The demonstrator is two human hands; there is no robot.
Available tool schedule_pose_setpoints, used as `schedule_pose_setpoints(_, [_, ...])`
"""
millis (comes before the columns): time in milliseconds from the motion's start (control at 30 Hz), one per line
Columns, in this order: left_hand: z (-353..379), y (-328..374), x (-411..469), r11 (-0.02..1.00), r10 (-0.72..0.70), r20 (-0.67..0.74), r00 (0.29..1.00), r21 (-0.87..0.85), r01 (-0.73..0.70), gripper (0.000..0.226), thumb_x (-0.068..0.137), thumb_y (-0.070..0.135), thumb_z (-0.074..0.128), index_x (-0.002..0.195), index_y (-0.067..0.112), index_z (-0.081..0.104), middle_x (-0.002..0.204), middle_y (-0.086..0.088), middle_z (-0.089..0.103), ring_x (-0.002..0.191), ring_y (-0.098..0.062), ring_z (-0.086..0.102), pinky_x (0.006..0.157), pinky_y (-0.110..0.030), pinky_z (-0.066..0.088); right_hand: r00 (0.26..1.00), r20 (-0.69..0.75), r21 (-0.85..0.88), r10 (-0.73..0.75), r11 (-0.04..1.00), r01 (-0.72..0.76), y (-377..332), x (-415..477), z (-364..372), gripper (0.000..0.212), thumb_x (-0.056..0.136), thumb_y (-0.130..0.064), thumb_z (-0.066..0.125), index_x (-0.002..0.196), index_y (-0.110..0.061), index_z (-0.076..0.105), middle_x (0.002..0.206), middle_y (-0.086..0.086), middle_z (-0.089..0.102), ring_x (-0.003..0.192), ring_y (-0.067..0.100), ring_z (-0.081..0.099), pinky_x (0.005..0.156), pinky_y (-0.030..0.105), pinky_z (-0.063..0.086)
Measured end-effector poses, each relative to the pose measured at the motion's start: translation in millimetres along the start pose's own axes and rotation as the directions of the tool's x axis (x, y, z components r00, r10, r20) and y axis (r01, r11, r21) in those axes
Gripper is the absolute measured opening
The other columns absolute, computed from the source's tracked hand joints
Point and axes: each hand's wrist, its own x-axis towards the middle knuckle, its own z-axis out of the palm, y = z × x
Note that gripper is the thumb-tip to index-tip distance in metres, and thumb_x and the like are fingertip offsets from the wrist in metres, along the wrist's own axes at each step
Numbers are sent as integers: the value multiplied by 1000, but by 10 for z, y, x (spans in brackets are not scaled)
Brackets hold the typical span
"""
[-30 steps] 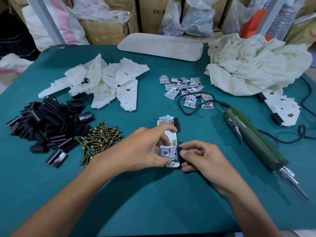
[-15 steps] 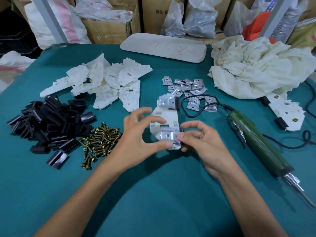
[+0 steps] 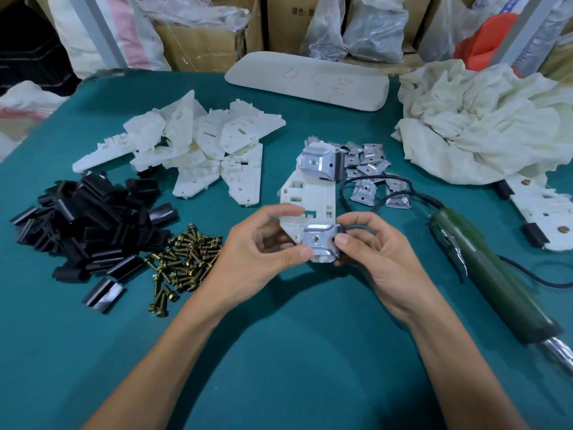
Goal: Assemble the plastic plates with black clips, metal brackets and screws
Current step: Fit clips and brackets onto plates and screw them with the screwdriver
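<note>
Lifted off the desk and tipped up toward us since the earlier frames, the plate now sits in the air between our two hands, above the spot just right of the screw pile. Our left hand pinches the plate's lower left edge, thumb on top and fingers curled round the back. Our right hand is closed on the lower bracket and the black clip at its right side, thumb pressing the bracket's edge. A second bracket with its clip already sits on the plate's far end.

We judge the step in hand to be seating this lower bracket squarely before any screw goes in. To do it well we should keep the left pinch firm so the plate cannot twist, push the clip fully home under the bracket, and check that the bracket's hole lines up with the plate's hole beneath; we cannot tell from here whether it does.

Screws wait left of the plate, beside the heap of clips. Loose brackets lie just beyond the plate, spare plates to its far left, and the screwdriver to its right, with a finished plate further right by the cloth.
</note>
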Motion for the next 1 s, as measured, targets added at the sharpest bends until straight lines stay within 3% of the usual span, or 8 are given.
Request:
schedule_pose_setpoints(133, [-4, -14, -3, 999, -38, 7, 999, 3, 38, 45, 73, 16, 83, 113, 31, 68, 103, -43, 61, 89, -34, 67, 90, -50, 54, 1000, -18, 12, -1, 1000, 1, -12, -12, 16, 20, 78, -20, 79, 96, -27, 74, 87, 8, 73, 72, 18, 66, 69, 27, 57])
schedule_pose_setpoints(333, [-10, -57, -26, 999, -37, 30, 999, 8, 37, 42, 81, 14, 75, 120, 17, 59, 107, -22, 73, 97, -38, 70, 93, -41, 55, 998, -57, 6, -8, 1000, 8, -8, -16, 73, 21, 74, -20, 80, 93, -26, 71, 89, 11, 69, 74, 18, 62, 65, 25, 55])
schedule_pose_setpoints(533, [-50, -51, -54, 977, -7, 76, 997, 214, -10, 52, 86, 32, 79, 131, 33, 55, 104, -1, 74, 95, -13, 70, 88, -20, 51, 992, -99, 105, 73, 992, -63, 38, -1, 70, 40, 74, -17, 78, 108, -15, 58, 88, 11, 75, 77, 22, 73, 71, 30, 61])
schedule_pose_setpoints(667, [-219, 25, -43, 689, 152, 56, 987, 710, -146, 61, 88, 40, 73, 138, 57, 42, 102, 19, 56, 99, -2, 56, 87, -15, 42, 990, -88, 143, 109, 985, -96, -32, -25, -66, 45, 74, -15, 77, 113, -14, 55, 83, 10, 76, 72, 17, 72, 67, 25, 60])
schedule_pose_setpoints(733, [-252, 106, -22, 529, 257, 112, 960, 815, -236, 55, 91, 27, 72, 137, 49, 50, 103, 19, 46, 99, 3, 48, 85, -9, 37, 989, -46, 158, 143, 978, -134, -53, -48, -113, 45, 74, -14, 77, 114, -15, 57, 83, 11, 76, 70, 16, 72, 64, 25, 60])
schedule_pose_setpoints(833, [-256, 243, 5, 359, 379, 187, 906, 873, -330, 41, 85, 15, 77, 123, 29, 67, 109, 9, 46, 97, -11, 44, 86, -18, 36, 980, 4, 176, 200, 964, -198, -65, -62, -121, 46, 75, -16, 77, 117, -13, 61, 85, 16, 72, 64, 19, 69, 58, 27, 60])
schedule_pose_setpoints(933, [-265, 390, -1, 250, 397, 279, 874, 884, -396, 25, 87, 35, 71, 111, 27, 73, 116, 12, 61, 108, -18, 50, 94, -34, 37, 968, 23, 136, 250, 958, -251, -112, -81, -146, 44, 75, -23, 76, 116, -10, 66, 91, 23, 72, 62, 22, 69, 56, 28, 61])
schedule_pose_setpoints(1000, [-263, 446, -24, 319, 276, 297, 914, 869, -379, 32, 86, 56, 61, 105, 34, 72, 111, 24, 65, 122, -9, 45, 103, -27, 28, 965, -28, 115, 261, 960, -257, -132, -84, -188, 36, 78, -28, 74, 109, -9, 70, 96, 19, 75, 69, 23, 72, 60, 27, 62])
